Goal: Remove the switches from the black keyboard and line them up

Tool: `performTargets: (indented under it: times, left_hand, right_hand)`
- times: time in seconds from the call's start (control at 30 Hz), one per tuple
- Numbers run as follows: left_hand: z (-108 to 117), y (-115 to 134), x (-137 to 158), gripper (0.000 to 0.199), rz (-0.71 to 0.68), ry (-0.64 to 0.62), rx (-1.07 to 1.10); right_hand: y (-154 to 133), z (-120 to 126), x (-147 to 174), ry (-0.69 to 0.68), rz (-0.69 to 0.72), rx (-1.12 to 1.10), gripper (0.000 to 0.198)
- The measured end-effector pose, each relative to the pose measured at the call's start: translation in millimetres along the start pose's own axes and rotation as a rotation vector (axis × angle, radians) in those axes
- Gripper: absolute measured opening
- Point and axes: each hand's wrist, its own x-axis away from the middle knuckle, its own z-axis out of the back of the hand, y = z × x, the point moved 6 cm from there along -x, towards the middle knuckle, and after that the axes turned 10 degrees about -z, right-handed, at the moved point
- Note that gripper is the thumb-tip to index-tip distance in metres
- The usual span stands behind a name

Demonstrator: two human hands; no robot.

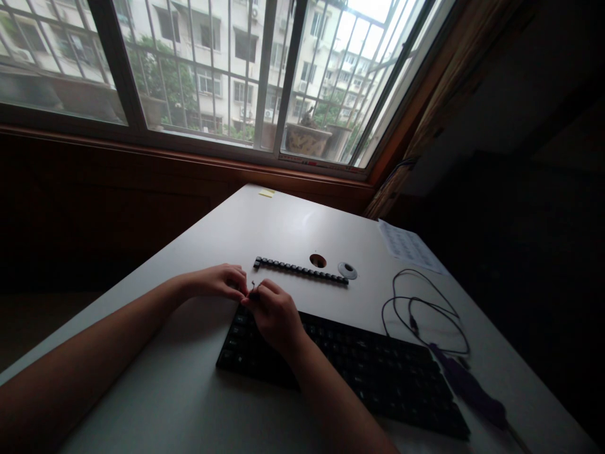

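Note:
My left hand [223, 281] is closed, its fingertips pinched together close to my right hand's fingertips; what lies between them, if anything, is hidden. My right hand [276, 313] pinches a small dark piece [254, 294], with a short thin bit like bent wire sticking up beside it. Both hands are over the far left corner of a black keyboard [368, 362], which lies angled on the white table. Beyond the hands, a row of loose black keycaps [302, 270] stretches across the table, with one extra cap at its left end.
Behind the keycap row are a round cable hole [318, 260] and its grey cover [347, 270]. To the right lie a looped black cable [428, 309], a purple object [470, 388] and a printed sheet [409, 244]. A yellow note [266, 193] is at the far corner, below the window.

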Motion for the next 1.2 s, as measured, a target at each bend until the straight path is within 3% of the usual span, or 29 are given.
performTargets:
  times: [0.27,0.47,0.73,0.93,1.2]
  left_hand:
    - [-0.4,1.1,-0.2,0.021,0.008,-0.009,0.007]
    - [-0.2,3.7,-1.6,0.022,-0.007,-0.017,0.020]
    - [2.0,-1.0,1.7,0.029,0.056,0.022,0.082]
    - [-3.1,10.4,-4.6,0.033,0.020,0.063,0.181]
    - [-11.2,6.1,-8.5,0.031,0.016,0.141,0.170]
  right_hand:
    - [11.6,2.6,-4.7,0.009,-0.098,-0.210,0.014]
    - [28.9,9.9,-7.7,0.108,-0.263,-0.474,0.017]
    - [30.6,11.5,-9.6,0.117,-0.270,-0.490,0.020]
    - [34.4,13.0,-11.8,0.157,-0.280,-0.549,0.020]
    - [35.0,12.5,-11.7,0.175,-0.248,-0.508,0.015]
